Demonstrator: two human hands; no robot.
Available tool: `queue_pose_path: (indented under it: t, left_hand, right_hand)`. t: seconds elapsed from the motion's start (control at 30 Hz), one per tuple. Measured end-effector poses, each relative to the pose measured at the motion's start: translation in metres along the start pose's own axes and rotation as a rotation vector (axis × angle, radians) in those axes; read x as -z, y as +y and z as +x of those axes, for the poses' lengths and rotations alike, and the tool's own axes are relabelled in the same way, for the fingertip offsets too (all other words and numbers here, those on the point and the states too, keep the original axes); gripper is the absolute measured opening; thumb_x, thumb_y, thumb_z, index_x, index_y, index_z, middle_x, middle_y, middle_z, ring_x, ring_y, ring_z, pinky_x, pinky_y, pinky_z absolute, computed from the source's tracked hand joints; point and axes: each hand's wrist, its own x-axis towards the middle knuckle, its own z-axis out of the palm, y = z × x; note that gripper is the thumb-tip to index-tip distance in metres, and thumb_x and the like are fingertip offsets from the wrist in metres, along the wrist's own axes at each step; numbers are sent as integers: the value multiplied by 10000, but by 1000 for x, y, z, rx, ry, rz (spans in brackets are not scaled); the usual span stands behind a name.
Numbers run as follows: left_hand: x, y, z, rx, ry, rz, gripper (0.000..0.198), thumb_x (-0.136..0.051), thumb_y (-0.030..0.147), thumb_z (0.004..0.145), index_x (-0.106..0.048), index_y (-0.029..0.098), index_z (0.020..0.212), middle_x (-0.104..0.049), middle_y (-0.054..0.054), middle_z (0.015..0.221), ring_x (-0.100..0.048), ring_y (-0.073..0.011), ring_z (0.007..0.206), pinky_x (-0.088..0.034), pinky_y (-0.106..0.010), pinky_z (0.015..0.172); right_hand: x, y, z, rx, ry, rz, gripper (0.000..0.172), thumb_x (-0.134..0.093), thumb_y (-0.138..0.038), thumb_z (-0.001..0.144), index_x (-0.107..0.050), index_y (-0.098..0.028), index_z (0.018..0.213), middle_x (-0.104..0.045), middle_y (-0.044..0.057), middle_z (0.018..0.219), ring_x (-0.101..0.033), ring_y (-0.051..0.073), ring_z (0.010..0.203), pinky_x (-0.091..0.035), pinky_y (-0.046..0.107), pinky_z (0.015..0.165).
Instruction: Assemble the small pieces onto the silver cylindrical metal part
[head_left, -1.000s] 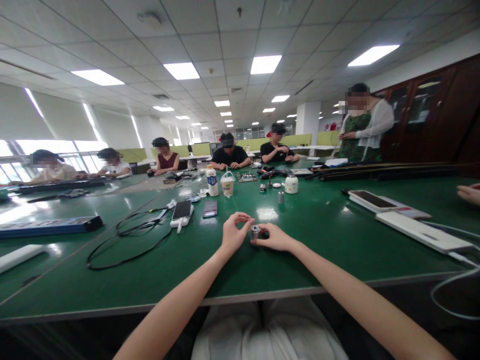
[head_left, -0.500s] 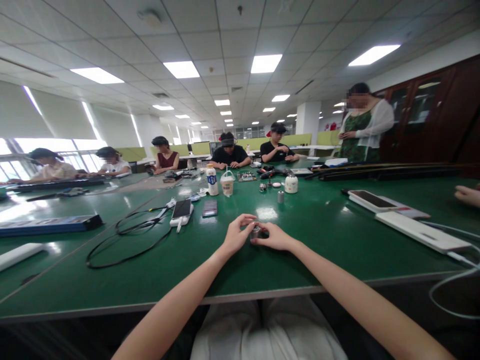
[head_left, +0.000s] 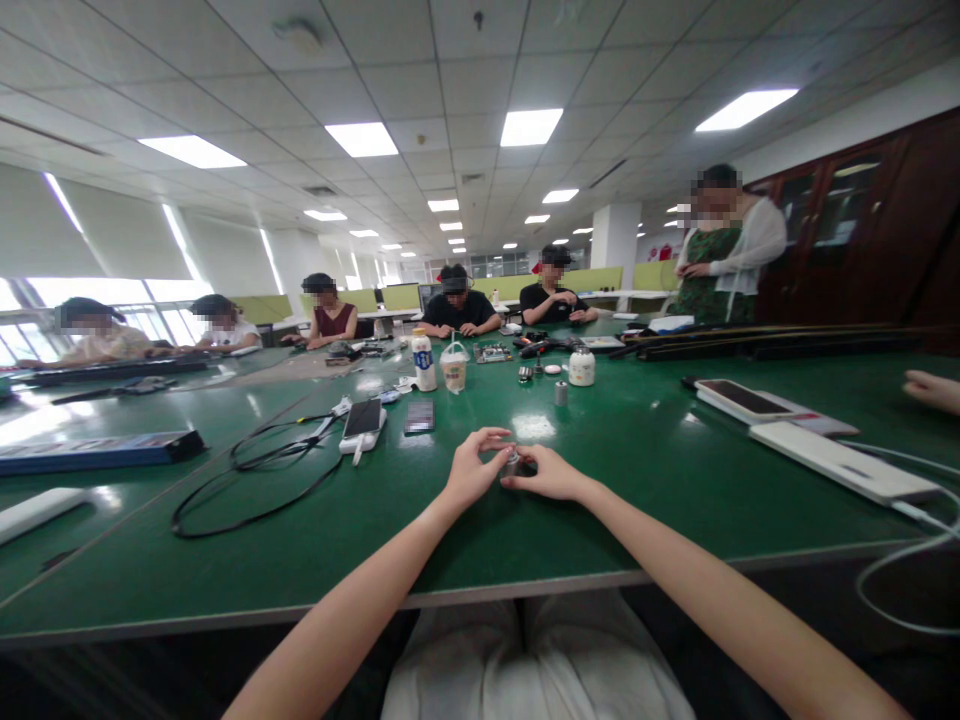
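Between my two hands, low over the green table, is a small grey metal cylinder with a lighter top. My left hand has its thumb on the upper part of the cylinder, its fingers curved around the far side. From the other side, my right hand grips the cylinder's body between thumb and fingers. The fingers cover much of it, so its lower end is partly hidden. A similar metal cylinder stands upright farther back, with small metal parts behind it to the left.
Left of my hands lie a white power bank with a phone on it, a black cable and a dark card-like item. Beyond stand a bottle, a drink cup and a white jar. Several people sit or stand around.
My hands stay in nearly the same places around the metal cylinder. At the right edge, another person's hand has shifted slightly left.
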Motion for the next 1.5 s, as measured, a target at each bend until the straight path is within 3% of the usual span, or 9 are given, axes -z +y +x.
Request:
queue_pose_path:
  t: [0.3, 0.43, 0.57, 0.83, 1.0, 1.13, 1.27, 1.37, 1.5]
  left_hand:
    - [5, -6, 2, 32, 122, 52, 132, -630, 243, 840, -656, 198, 962, -734, -22, 782, -724, -207, 806, -526, -353, 845]
    - [4, -2, 1, 10, 70, 63, 237, -685, 202, 799, -650, 203, 1034, -748, -58, 952, -711, -218, 945, -505, -361, 905]
    - [1, -1, -1, -12, -15, 56, 269, -704, 180, 792, -642, 206, 1052, -760, -57, 959, -722, -210, 947, -524, -345, 898]
    - [0, -7, 1, -34, 96, 189, 194, -716, 248, 798, -638, 199, 969, -753, -32, 859, -720, -197, 863, -523, -332, 859]
    - [17, -23, 10, 2, 189, 374, 130, -702, 265, 811, -657, 217, 923, -764, -38, 881, -648, -246, 994, -434, -413, 958]
    - [32, -45, 12, 66, 123, 479, 220, -775, 157, 701, -689, 236, 888, -774, -11, 747, -644, -278, 939, -440, -419, 892]
    - [36, -57, 11, 102, 72, 508, 186, -770, 148, 697, -703, 240, 845, -774, 0, 720, -672, -259, 830, -457, -394, 827]
    - [33, -53, 12, 86, 78, 489, 175, -762, 155, 709, -700, 236, 851, -771, 4, 714, -682, -250, 814, -461, -389, 827]
    - [23, -32, 10, -2, 119, 405, 140, -711, 238, 790, -679, 232, 927, -772, -6, 830, -679, -231, 902, -458, -374, 872]
  right_hand:
    - [0, 3, -1, 19, -18, 16, 313, -728, -403, 763, -678, -156, 949, -710, 34, 851, -630, 191, 748, -476, 293, 711]
    - [0, 4, 0, 24, -13, 11, 309, -723, -414, 766, -674, -151, 921, -704, 36, 823, -625, 192, 732, -471, 291, 687]
    - [-1, 4, 0, 19, 6, -7, 320, -726, -419, 760, -678, -136, 901, -696, 46, 796, -617, 201, 721, -461, 297, 668]
    - [-1, 2, 0, 23, 0, -9, 320, -726, -411, 765, -681, -143, 934, -699, 30, 802, -618, 185, 715, -468, 285, 676]
    - [1, 2, -1, 28, -9, -10, 283, -721, -393, 772, -685, -161, 931, -714, 34, 866, -634, 188, 766, -482, 294, 733]
    - [1, 2, -1, 26, -12, -17, 290, -718, -402, 775, -683, -161, 933, -713, 40, 874, -634, 191, 769, -485, 300, 739]
    - [1, 3, -1, 21, -10, -28, 295, -723, -407, 769, -686, -160, 927, -707, 41, 863, -626, 192, 763, -481, 304, 731]
    - [1, 2, -1, 23, -9, -29, 295, -722, -409, 770, -682, -157, 918, -705, 41, 853, -623, 189, 755, -478, 301, 724]
    - [0, 3, -1, 31, -11, -20, 279, -716, -391, 779, -678, -160, 931, -706, 36, 858, -622, 183, 754, -476, 291, 720]
